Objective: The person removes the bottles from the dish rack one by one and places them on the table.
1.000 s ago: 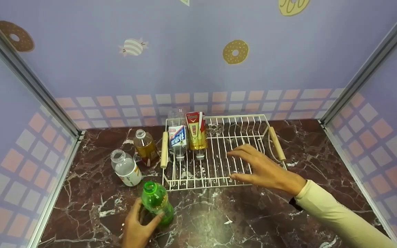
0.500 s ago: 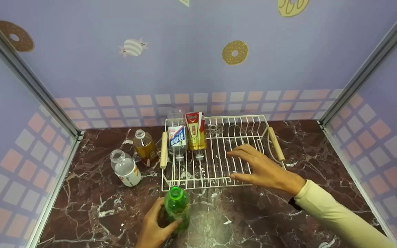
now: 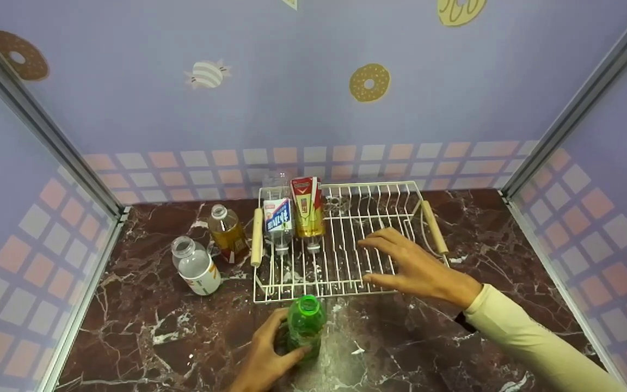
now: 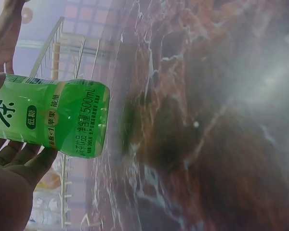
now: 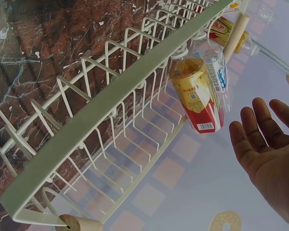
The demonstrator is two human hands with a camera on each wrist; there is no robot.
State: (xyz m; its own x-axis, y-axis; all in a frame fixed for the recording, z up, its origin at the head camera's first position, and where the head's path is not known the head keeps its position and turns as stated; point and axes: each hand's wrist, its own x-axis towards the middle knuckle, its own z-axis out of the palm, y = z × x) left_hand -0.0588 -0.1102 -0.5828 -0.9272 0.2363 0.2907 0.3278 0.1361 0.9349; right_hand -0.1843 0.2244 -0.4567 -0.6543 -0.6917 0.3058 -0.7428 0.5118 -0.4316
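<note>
My left hand point(image 3: 269, 348) grips a green plastic bottle point(image 3: 306, 329) without a cap, fingers and thumb round its sides. The bottle is upright in front of the white wire rack point(image 3: 340, 283); in the left wrist view its printed base point(image 4: 89, 120) appears slightly above the countertop. Over the right part of the rack hovers my right hand point(image 3: 414, 264), fingers spread, holding nothing. At the rack's left end, two bottles stand neck down between the wires: a clear one with a blue and white label point(image 3: 278, 218), and one with a red and gold label point(image 3: 308, 209).
Left of the rack stand two uncapped bottles, a clear one with a white label point(image 3: 198, 267) and one with a yellow-brown label point(image 3: 227, 234). Wooden handles point(image 3: 434, 227) flank the rack. Patterned walls point(image 3: 313, 109) enclose the dark marbled countertop point(image 3: 145, 326) at back and sides.
My left hand has carried the green bottle to the right, from beside the clear bottle to the front of the rack. My right hand has stayed in place.
</note>
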